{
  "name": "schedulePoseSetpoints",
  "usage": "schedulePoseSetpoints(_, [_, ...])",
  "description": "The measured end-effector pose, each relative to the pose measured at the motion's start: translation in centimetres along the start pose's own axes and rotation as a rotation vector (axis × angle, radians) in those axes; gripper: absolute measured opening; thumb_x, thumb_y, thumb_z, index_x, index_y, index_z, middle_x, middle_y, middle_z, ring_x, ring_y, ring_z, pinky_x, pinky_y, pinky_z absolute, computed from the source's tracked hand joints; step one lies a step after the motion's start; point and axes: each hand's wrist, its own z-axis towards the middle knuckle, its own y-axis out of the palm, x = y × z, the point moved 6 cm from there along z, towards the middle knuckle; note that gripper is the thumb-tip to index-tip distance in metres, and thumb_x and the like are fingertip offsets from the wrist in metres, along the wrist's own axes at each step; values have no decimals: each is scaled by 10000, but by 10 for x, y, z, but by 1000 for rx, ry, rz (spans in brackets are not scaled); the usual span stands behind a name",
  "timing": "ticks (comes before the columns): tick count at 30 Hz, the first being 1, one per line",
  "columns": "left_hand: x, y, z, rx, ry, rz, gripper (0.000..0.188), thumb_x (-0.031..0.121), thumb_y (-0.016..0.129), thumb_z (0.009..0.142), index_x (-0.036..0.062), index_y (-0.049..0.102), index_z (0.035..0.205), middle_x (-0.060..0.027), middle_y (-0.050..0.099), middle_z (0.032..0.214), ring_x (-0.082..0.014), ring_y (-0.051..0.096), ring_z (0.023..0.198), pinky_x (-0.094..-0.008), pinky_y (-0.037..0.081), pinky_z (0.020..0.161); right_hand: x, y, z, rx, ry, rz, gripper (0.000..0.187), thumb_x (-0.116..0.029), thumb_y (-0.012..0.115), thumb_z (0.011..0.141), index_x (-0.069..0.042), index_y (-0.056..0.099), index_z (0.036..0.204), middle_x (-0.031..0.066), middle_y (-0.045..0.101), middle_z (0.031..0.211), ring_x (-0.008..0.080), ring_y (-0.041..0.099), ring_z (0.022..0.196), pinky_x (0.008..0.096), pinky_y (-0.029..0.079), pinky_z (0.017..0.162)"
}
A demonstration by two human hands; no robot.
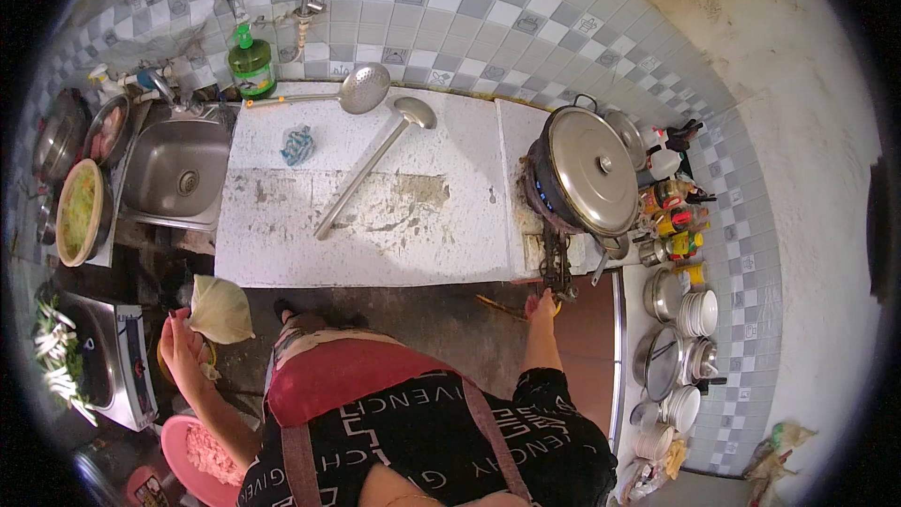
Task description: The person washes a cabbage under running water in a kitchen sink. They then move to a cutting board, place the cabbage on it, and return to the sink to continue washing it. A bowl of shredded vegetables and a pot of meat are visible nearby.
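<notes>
My left hand point(183, 345) is raised at the left, its fingers closed beside a pale cream, fan-shaped pouch point(221, 308) that looks like a plastic bag with something in it. Where the fingers meet the bag is partly hidden. My right arm stretches forward to the stove. There my right hand point(541, 304) closes at the near end of the burner valve point(560, 286), next to a yellow piece. Above the valve, a large lidded pot point(593, 169) stands on the gas burner point(537, 197), and blue flame shows at its left side.
A ladle point(361, 174), a skimmer point(364, 89) and a crumpled blue-white cloth point(297, 145) lie on the white counter point(450, 253). A sink point(178, 169) is at left. Pink minced meat fills a pink basin point(178, 441) below. Bottles and stacked bowls point(696, 314) line the right.
</notes>
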Motion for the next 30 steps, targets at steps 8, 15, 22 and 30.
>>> schedulePoseSetpoints(8, [2,8,6,-21,-8,35,272,300,540,1007,44,615,1065,120,305,595,18,241,458,-190,149,399,2,13,-12,2,-42,-88,596,-543,699,832,-79,564,1180,78,613,813,220,599,636,343,540,554])
schedulePoseSetpoints(15, [-15,10,5,-1,-74,41,270,308,533,1009,54,616,1049,120,284,562,11,233,439,-198,148,387,-16,-6,17,6,-54,-132,490,-479,683,875,-115,586,1187,69,587,713,202,578,597,339,511,509])
schedulePoseSetpoints(22, [-11,6,3,-84,-45,47,281,319,530,1009,55,615,1051,120,283,567,14,226,437,-201,143,388,-10,10,-10,40,-69,-56,387,-455,669,895,-118,654,1086,57,526,613,197,536,537,330,425,427])
schedulePoseSetpoints(30, [-5,17,-1,-39,-51,50,251,299,542,1006,60,618,1026,123,293,576,15,228,444,-193,142,392,-15,8,-34,190,-14,-120,352,-439,665,903,-88,648,880,70,530,615,208,507,492,333,417,426])
